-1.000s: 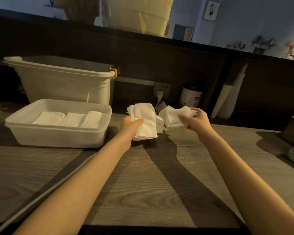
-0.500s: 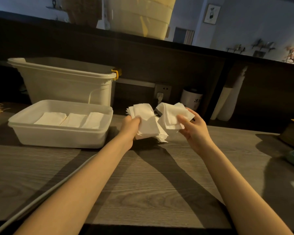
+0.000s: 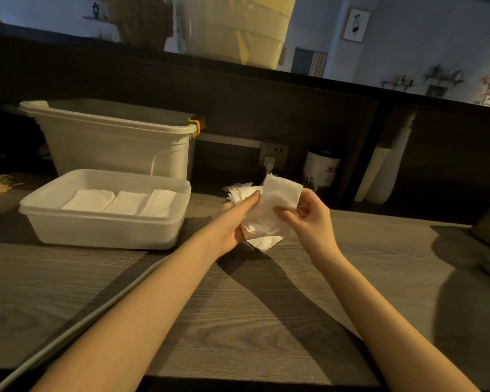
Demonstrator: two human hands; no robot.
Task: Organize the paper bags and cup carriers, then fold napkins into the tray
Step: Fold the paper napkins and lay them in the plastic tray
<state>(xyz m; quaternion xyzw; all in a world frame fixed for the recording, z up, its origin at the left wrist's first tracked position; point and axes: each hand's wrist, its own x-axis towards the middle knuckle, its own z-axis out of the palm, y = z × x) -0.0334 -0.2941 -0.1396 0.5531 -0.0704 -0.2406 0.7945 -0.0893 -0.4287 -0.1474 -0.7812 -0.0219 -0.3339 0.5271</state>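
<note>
Both hands are holding white napkins above the wooden counter [image 3: 238, 321], just right of the tray. Left hand [image 3: 232, 222] is gripping a napkin stack [image 3: 259, 236], thumb lying across the top, the other fingers hidden underneath; the stack's sheet count is impossible to tell, edges fanning out top left and bottom. Right hand [image 3: 309, 219] is pinching a single napkin [image 3: 280, 193] between thumb and curled fingers, the sheet overlapping the stack so where one ends and the other starts is unclear.

White tray [image 3: 105, 233] is sitting on the counter at left, three folded napkins [image 3: 119, 202] lying side by side inside it, each partly overlapping the next; the near wall is hiding their lower edges. Behind it a lidded bin [image 3: 119, 148] with a yellow clasp [image 3: 197, 127] is standing against the dark back panel.

A pale cable [image 3: 77, 326] is running along the counter, partly covered by the left forearm and cut off bottom left. A canister [image 3: 321, 168] by the wall socket [image 3: 273, 154] is showing print too dim to read. Objects at the right edge are cut off and too dark to identify. Brown items at far left are also cropped.
</note>
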